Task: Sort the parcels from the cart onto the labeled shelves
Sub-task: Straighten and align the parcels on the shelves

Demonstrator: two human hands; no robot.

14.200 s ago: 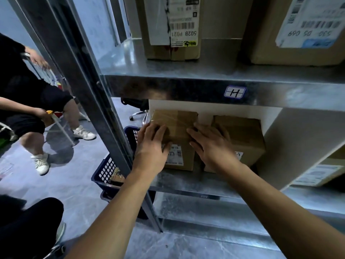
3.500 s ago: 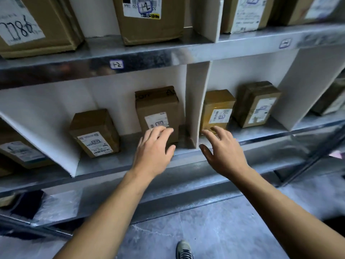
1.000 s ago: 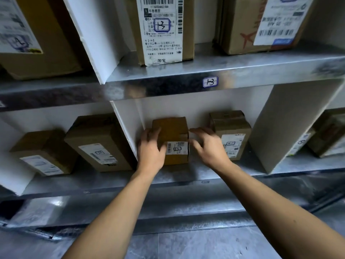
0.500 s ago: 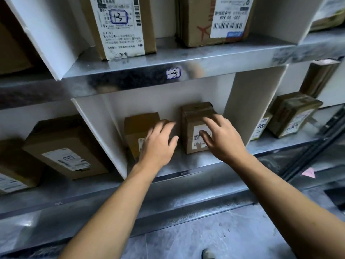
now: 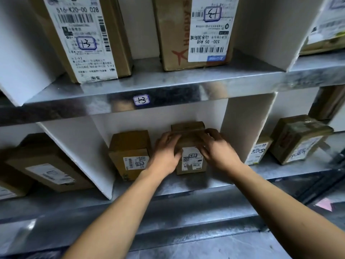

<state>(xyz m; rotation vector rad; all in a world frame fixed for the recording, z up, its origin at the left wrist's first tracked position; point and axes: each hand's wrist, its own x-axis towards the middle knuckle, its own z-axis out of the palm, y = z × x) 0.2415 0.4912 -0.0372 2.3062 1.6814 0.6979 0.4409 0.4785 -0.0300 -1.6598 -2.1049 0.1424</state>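
Both left hand [image 5: 164,156] and right hand [image 5: 219,155], fingers [image 5: 169,137] curled round small parcel [image 5: 192,162] on lower shelf [image 5: 220,181].

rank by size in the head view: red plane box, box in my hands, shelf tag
1. red plane box, though maybe nearer the camera
2. held box, between left hand and right hand
3. shelf tag

Shiny grey sheet-metal shelving rack [image 5: 186,81] fills view: two tiers visible, lower metal ledge [image 5: 168,219] beneath. Flat white board dividers [image 5: 246,131] stand on tiers, splitting them into bays; they appear slanted. White back panel [image 5: 138,122] behind lower middle bay. Grey polished floor [image 5: 233,247] along bottom edge. Small pink paper scrap [image 5: 324,205] on floor at right, near dark metal rack frame [image 5: 317,186]. Light dim, bluish. Soft glare and smudged reflections on upper tier's front lip.
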